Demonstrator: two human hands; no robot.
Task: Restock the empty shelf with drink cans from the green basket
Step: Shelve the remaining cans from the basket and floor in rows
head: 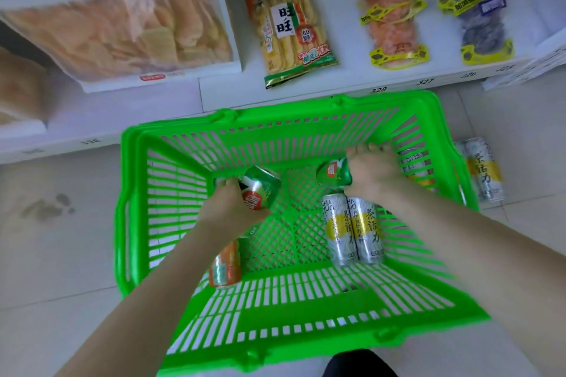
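Both forearms, the left forearm (159,285) and the right forearm (459,254), pass over the near rim of the green basket (309,320) and slope down to its floor. The basket stands on the floor tiles in front of a low shelf (232,92). The step in hand is pick-up: each hand takes one can before any transfer to the shelf. The left hand (228,208) is closed round a green can with a red label (260,188) at the middle of the basket floor, fingers curled over the far side of the can, which is tilted with one end toward the far right corner. The right hand (373,173) grips a second green can (333,173) close to the far wall, knuckles up, fingers wrapped over the can body; the can end points left. Whether either can is clear of the basket floor cannot be told. Two silver cans (367,232) lie side by side, touching, along the right side of the basket floor, just beside the right wrist. An orange can (225,263) lies at the near left corner, partly hidden under the left forearm. More silver cans (487,168) lie on the floor tiles outside the right wall. The next move calls for lifting both cans straight up past the rim, then carrying them beyond the far rim toward the shelf. The shelf part in view holds a snack pack (291,30); the empty section cannot be identified. Three cans remain in the basket, so the task appears well short of complete.
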